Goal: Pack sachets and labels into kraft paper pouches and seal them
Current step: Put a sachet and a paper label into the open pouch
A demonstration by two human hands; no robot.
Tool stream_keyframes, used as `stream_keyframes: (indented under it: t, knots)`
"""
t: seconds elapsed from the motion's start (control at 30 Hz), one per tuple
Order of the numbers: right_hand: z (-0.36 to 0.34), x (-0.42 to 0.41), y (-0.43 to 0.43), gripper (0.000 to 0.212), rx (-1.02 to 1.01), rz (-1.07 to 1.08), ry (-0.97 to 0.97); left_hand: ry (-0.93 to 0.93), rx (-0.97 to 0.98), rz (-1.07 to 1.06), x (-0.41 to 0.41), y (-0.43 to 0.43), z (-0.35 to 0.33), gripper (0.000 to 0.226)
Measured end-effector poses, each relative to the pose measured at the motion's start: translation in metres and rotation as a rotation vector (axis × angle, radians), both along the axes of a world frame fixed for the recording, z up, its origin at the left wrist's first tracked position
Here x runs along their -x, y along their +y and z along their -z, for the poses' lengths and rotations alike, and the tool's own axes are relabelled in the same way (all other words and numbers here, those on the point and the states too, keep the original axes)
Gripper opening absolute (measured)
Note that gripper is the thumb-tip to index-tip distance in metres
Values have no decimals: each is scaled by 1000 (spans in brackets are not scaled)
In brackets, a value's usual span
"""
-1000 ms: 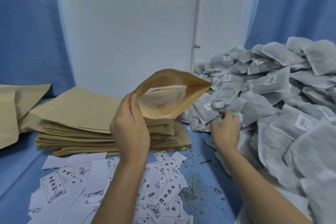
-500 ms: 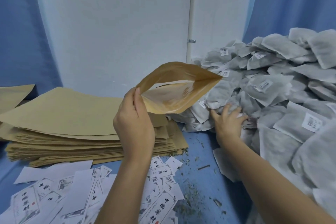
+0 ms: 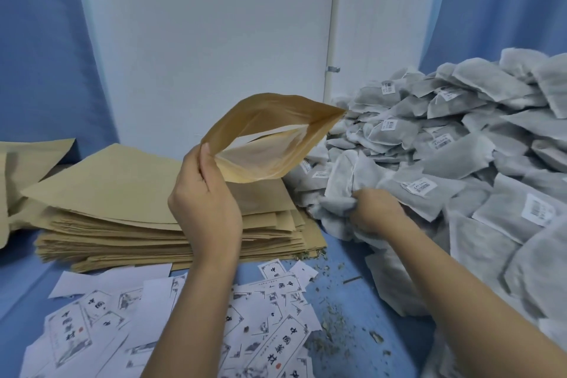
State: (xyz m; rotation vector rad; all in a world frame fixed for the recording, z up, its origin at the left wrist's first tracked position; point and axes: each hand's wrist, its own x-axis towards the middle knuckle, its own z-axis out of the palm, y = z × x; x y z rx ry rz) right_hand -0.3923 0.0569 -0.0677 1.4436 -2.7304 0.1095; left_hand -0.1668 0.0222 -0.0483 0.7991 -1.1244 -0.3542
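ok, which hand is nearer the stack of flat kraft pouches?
Left. The left hand, holding the open pouch, is over the right end of the stack; the right hand is past that end, gripping sachets.

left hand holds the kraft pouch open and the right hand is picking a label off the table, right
Not quite. The head view shows the right hand gripping sachets at the edge of the grey heap, not a label; the labels lie nearer the camera, with neither hand on them. The left hand does hold the kraft pouch open.
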Motion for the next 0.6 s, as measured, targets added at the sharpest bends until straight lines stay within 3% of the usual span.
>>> stream_keyframes:
  t: [0.1,0.2,0.23,0.37,0.43,0.5,0.6]
  knots:
    - [-22,-19,3,31,-279,-90,-28,28,-13,-3,-3,-1,-3,36]
    - [-36,-43,-5,61,-535,-51,-76,46,-20,-10,-5,-6,-6,36]
    - [-38,-47,-10,65,-461,-42,-68,49,-18,-13,-6,-8,-7,36]
    - [-42,-49,-41,48,349,-93,55,43,0,-19,-7,-24,-12,37]
    - [-39,-47,-67,37,573,-163,93,37,6,-24,-4,-37,-16,37]
    - [-34,-41,-98,21,636,-260,67,38,9,-28,1,-50,-20,37]
    - [-21,-23,-142,43,454,-303,-15,51,18,-12,9,-69,-23,36]
